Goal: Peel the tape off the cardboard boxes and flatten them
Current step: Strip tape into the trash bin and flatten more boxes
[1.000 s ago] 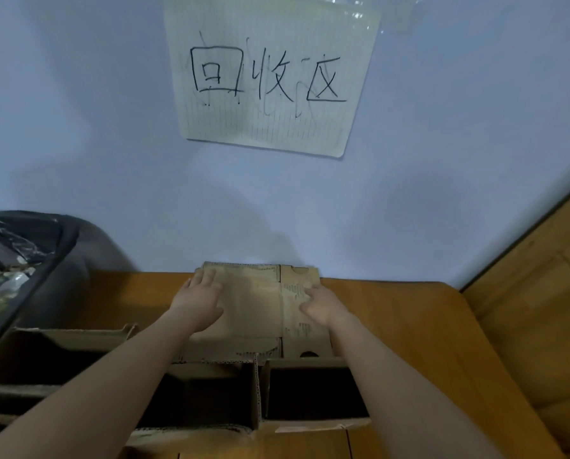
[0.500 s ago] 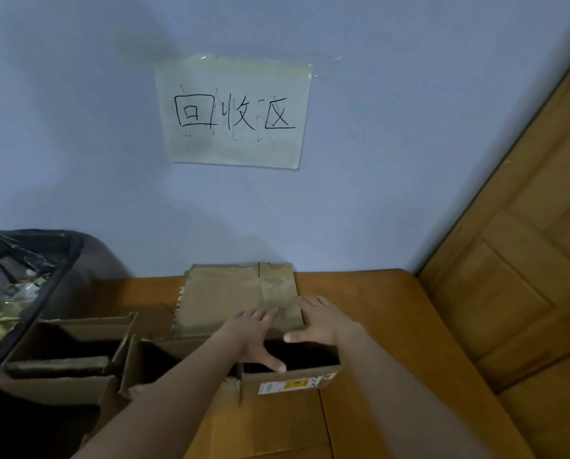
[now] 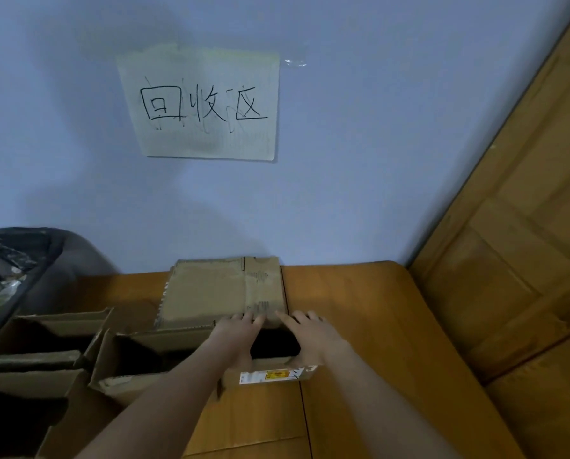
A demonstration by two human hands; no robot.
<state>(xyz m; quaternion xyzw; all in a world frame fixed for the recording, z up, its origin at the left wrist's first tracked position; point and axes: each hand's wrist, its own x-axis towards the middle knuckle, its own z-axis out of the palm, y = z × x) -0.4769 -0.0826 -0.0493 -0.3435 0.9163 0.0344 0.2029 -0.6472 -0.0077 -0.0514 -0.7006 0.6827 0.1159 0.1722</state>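
Note:
A small open cardboard box with a white and yellow label stands on the wooden table. My left hand lies over its left side, with straight fingers reaching the far rim. My right hand lies over its right side, fingers straight on the far corner and thumb down at the near wall. Just behind the box, a stack of flattened cardboard lies against the wall.
Two more open boxes stand to the left, one in the middle and one at the far left. A bin with a black bag is at the left edge. A paper sign hangs on the wall. Wooden panelling rises on the right.
Both hands have come back off the flattened cardboard toward me and onto the small labelled box. The view has shifted right.

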